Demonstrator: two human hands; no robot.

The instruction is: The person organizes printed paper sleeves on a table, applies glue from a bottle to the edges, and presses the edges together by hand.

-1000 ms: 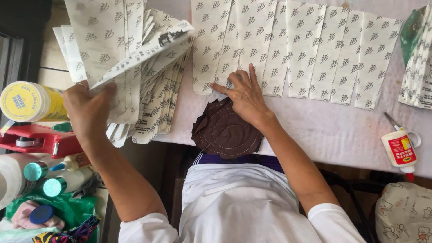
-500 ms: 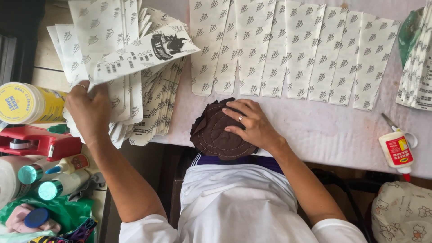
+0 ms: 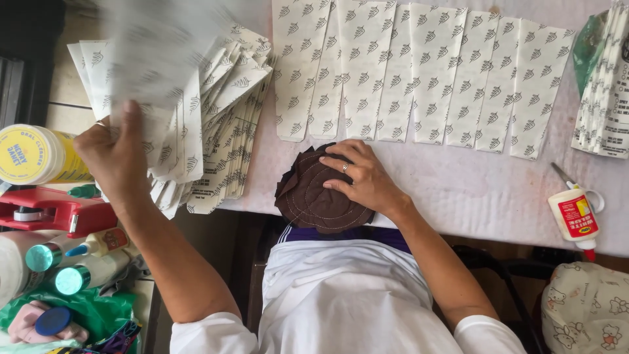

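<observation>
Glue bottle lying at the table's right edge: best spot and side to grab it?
Grip the glue bottle across its white body, coming from above. It lies flat with the red cap toward the table edge, and scissors sit close by its far end, so the sides stay freest.

A red tape dispenser point(image 3: 49, 211) sits at the left, a yellow-lidded tub point(image 3: 33, 155) beyond it. Near right, a white glue bottle point(image 3: 576, 219) lies beside what may be scissor handles point(image 3: 593, 196).

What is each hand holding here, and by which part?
Left hand pinches a blurred printed paper sheet by its lower edge; right hand rests on the brown fabric pad.
</observation>
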